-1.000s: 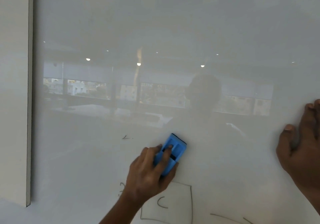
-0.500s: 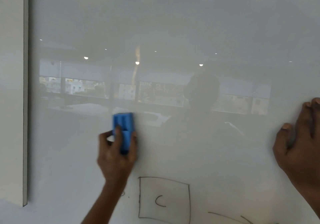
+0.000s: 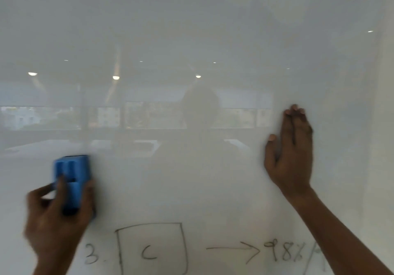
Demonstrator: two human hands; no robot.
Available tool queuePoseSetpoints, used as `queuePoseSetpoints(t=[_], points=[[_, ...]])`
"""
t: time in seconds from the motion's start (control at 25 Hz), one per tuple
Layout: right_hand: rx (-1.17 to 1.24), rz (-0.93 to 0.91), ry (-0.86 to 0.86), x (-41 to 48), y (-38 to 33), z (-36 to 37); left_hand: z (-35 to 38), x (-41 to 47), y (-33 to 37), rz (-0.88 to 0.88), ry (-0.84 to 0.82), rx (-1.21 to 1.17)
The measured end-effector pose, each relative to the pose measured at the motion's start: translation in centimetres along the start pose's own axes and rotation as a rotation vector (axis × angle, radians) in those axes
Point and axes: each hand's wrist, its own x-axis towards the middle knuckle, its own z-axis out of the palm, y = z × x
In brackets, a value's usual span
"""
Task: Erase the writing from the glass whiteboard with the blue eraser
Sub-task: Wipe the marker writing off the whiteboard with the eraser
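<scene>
**Head view: eraser on the board, above the unerased row.** The blue eraser (image 3: 72,181) lies against the glass whiteboard (image 3: 191,40) at lower left, long axis nearly upright. It is above and to the left of the writing (image 3: 148,252) and apart from it. We see the left hand (image 3: 55,221) gripping it from below, with fingers (image 3: 60,183) curled over its face and flanks. Motion blur softens both, so we cannot tell exactly how each finger lies.

The writing runs along the bottom edge: a numeral "3." (image 3: 91,255), a drawn box (image 3: 182,249) around the letter C, an arrow (image 3: 234,249) and "98%" (image 3: 283,251). A further stroke beyond it is partly hidden.

The right hand (image 3: 292,155) lies flat on the glass to the right, fingers straight and together, thumb spread, holding nothing. Its forearm crosses the right end of the row. Ceiling lights (image 3: 116,77), windows and a dim silhouette are reflected in the board.

We judge the upper board done and this bottom row not yet erased. Three faults seem possible from here:
- Passes kept at the present height would miss the ink altogether.
- A fast, light stroke could smear the marker rather than lift it, or let the eraser slip from the grip.
- The forearm covers the marks beside "98%", so these could be skipped or smudged by skin unless the arm moves.
</scene>
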Motion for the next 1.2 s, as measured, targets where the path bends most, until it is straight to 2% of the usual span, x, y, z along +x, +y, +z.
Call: queuePoseSetpoints(t=[0.04, 0.12, 0.2, 0.28, 0.32, 0.4, 0.44, 0.48, 0.52, 0.56, 0.68, 0.8, 0.88, 1.04, 1.2], points=[[0.003, 0.002, -0.005, 0.1, -0.2, 0.1, 0.4, 0.0, -0.3, -0.053, -0.041, -0.033], [-0.011, 0.029, -0.019, 0.1, -0.2, -0.1, 2.0, -1.1, 0.6, 0.017, 0.0, -0.104], [-0.023, 0.051, -0.019, 0.0, -0.5, -0.1, 1.9, -1.3, 1.9, 0.019, -0.076, -0.13], [-0.031, 0.062, -0.016, -0.2, -0.6, -0.1, 0.9, -2.4, 3.6, 0.029, -0.002, -0.111], [-0.032, 0.061, -0.013, -0.2, -0.6, 0.0, 0.9, -3.2, 4.6, 0.148, 0.052, -0.058], [-0.027, 0.052, -0.011, -0.2, -0.3, 0.0, 1.2, -4.3, 6.5, 0.514, 0.048, 0.054], [-0.021, 0.045, -0.013, -0.2, -0.1, 0.0, 1.2, -4.8, 7.5, 0.606, 0.036, 0.084], [-0.014, 0.034, -0.012, -0.2, 0.2, -0.1, 1.1, -4.8, 7.7, 0.625, 0.019, 0.111], [-0.007, 0.022, -0.009, -0.2, 0.3, -0.1, 0.8, -4.2, 6.8, 0.594, 0.035, 0.133], [0.001, 0.015, -0.009, -0.2, 0.4, -0.1, 0.4, -3.3, 5.6, 0.485, 0.065, 0.145], [0.005, 0.034, -0.007, -0.2, 0.1, 0.0, -1.1, -0.4, 2.9, 0.028, 0.123, 0.09], [-0.015, 0.056, -0.007, -0.3, -0.4, 0.1, -1.1, 0.3, 3.0, -0.151, 0.133, 0.046], [-0.02, 0.059, -0.011, -0.3, -0.5, 0.1, -0.4, -1.1, 3.9, -0.077, 0.084, 0.043], [-0.016, 0.068, -0.016, -0.3, -0.5, -0.1, 1.5, -6.0, 8.7, 0.388, -0.013, 0.035], [0.033, 0.075, -0.029, -0.1, -0.6, -0.3, 1.9, -6.2, 10.7, 0.38, -0.056, -0.008]])
